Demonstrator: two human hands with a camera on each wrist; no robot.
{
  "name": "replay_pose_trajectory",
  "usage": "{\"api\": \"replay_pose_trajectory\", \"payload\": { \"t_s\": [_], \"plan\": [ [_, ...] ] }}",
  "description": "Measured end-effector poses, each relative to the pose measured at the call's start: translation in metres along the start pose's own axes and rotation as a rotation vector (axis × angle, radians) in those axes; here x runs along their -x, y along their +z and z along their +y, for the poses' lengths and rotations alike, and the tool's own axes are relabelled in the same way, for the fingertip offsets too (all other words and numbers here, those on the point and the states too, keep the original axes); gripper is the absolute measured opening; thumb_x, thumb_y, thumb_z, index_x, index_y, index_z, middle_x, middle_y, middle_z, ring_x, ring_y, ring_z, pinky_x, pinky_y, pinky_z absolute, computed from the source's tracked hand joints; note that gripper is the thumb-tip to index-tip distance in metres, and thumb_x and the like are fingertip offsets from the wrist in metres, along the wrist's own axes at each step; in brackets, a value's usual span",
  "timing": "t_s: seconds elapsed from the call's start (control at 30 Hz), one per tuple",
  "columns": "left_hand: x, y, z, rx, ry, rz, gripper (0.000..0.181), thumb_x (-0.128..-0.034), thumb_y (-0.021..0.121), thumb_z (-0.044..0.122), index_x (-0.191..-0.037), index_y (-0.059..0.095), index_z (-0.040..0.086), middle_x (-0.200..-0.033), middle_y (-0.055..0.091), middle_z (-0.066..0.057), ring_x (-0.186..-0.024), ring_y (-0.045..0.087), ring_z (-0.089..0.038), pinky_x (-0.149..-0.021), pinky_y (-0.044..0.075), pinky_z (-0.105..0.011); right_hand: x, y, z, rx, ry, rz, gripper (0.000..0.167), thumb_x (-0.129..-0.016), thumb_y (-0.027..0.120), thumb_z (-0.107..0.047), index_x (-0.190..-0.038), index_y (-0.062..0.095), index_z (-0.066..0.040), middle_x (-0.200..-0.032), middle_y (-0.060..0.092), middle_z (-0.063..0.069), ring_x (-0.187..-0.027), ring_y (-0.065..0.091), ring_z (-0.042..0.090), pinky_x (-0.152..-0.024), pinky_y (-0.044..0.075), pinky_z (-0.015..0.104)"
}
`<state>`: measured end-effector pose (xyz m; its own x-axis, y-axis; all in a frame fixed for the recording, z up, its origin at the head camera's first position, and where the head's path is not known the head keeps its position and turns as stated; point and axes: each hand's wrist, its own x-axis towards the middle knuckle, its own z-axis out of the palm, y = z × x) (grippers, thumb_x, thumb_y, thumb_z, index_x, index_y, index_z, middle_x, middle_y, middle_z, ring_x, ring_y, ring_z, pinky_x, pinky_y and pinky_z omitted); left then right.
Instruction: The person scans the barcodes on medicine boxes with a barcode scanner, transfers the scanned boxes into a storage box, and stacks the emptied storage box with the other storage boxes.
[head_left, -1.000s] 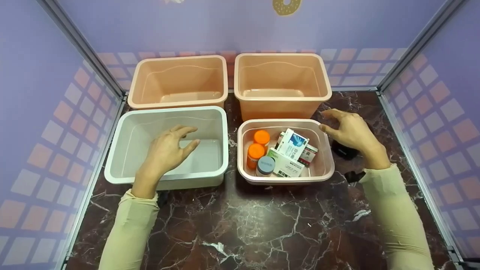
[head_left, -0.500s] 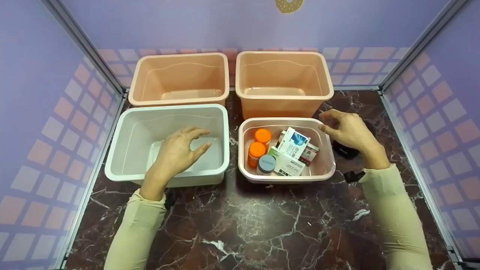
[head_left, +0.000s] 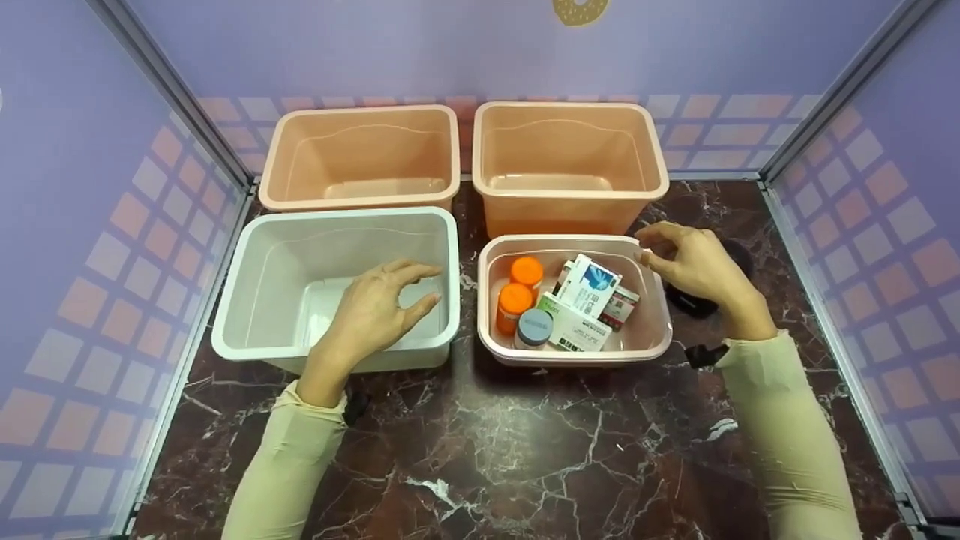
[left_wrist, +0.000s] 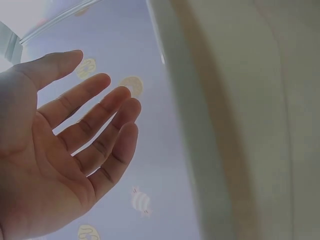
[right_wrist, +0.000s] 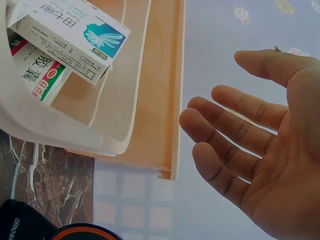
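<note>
My left hand [head_left: 379, 304], fingers loosely bent and holding nothing, hovers above the pale grey-green bin [head_left: 337, 218]. In the left wrist view its palm [left_wrist: 55, 165] is bare. My right hand [head_left: 694, 262] is beside the right back corner of the shallow pale pink bin [head_left: 484, 300], its fingers relaxed around air. In that pink bin stand two orange-capped bottles [head_left: 514, 298] and a grey-capped bottle [head_left: 533, 327]. Medicine boxes lie heaped beside them: a white-and-blue box [head_left: 589, 289], a white-and-green box [head_left: 574, 324] and a red-and-green box [head_left: 619, 307], partly covered.
Two orange bins, one at the back left [head_left: 360, 161] and one at the back right [head_left: 566, 157], stand against the rear wall. A black object [head_left: 691, 302] lies under my right hand. Purple panels [head_left: 885, 225] bound both sides of the dark marble surface [head_left: 525, 450].
My left hand has moved to the right across the grey-green bin, towards its right rim. My right hand has barely moved, and the bottles and boxes lie as before.
</note>
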<state>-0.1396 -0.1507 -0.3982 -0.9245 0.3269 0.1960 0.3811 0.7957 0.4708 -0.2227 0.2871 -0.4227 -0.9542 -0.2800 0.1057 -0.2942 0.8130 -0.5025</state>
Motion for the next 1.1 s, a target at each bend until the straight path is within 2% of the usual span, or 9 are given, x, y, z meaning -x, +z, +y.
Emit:
{"api": "replay_pose_trajectory", "payload": {
  "t_s": [0.3, 0.63, 0.87, 1.1],
  "plan": [
    [-0.001, 0.013, 0.007, 0.036, 0.055, 0.001, 0.034, -0.0930, 0.069, 0.033, -0.123, 0.070, 0.016, -0.120, 0.070, -0.006, -0.104, 0.069, -0.029, -0.092, 0.054, -0.047, 0.000, 0.003, 0.001, 0.000, -0.027, 0.005, 0.028, -0.093, 0.069, -0.025, -0.116, 0.070, -0.010, -0.097, 0.076, 0.007, -0.081, 0.070, 0.020, -0.070, 0.049, 0.025],
    [-0.001, 0.024, 0.017, 0.078, 0.136, 0.011, 0.034, -0.0929, 0.069, 0.034, -0.122, 0.071, 0.017, -0.106, 0.071, -0.007, -0.093, 0.070, -0.026, -0.080, 0.055, -0.046, 0.001, 0.007, 0.002, -0.024, -0.038, -0.009, 0.022, -0.093, 0.068, -0.020, -0.113, 0.071, -0.012, -0.099, 0.075, 0.006, -0.080, 0.067, 0.017, -0.066, 0.046, 0.019],
    [-0.001, 0.031, 0.027, 0.112, 0.151, -0.017, 0.033, -0.0928, 0.070, 0.027, -0.123, 0.070, 0.013, -0.113, 0.070, -0.006, -0.094, 0.070, -0.025, -0.085, 0.056, -0.043, -0.001, 0.011, 0.003, -0.052, -0.036, -0.008, 0.021, -0.093, 0.068, -0.019, -0.112, 0.072, -0.011, -0.097, 0.076, 0.007, -0.081, 0.069, 0.019, -0.065, 0.046, 0.016],
    [-0.001, 0.037, 0.032, 0.138, 0.158, -0.065, 0.034, -0.0945, 0.067, 0.031, -0.123, 0.070, 0.013, -0.116, 0.070, -0.007, -0.090, 0.067, -0.027, -0.090, 0.054, -0.044, -0.002, 0.014, 0.003, -0.065, -0.021, -0.007, 0.020, -0.091, 0.070, -0.017, -0.111, 0.072, -0.012, -0.097, 0.077, 0.007, -0.080, 0.069, 0.017, -0.063, 0.047, 0.016]
  ]
}}
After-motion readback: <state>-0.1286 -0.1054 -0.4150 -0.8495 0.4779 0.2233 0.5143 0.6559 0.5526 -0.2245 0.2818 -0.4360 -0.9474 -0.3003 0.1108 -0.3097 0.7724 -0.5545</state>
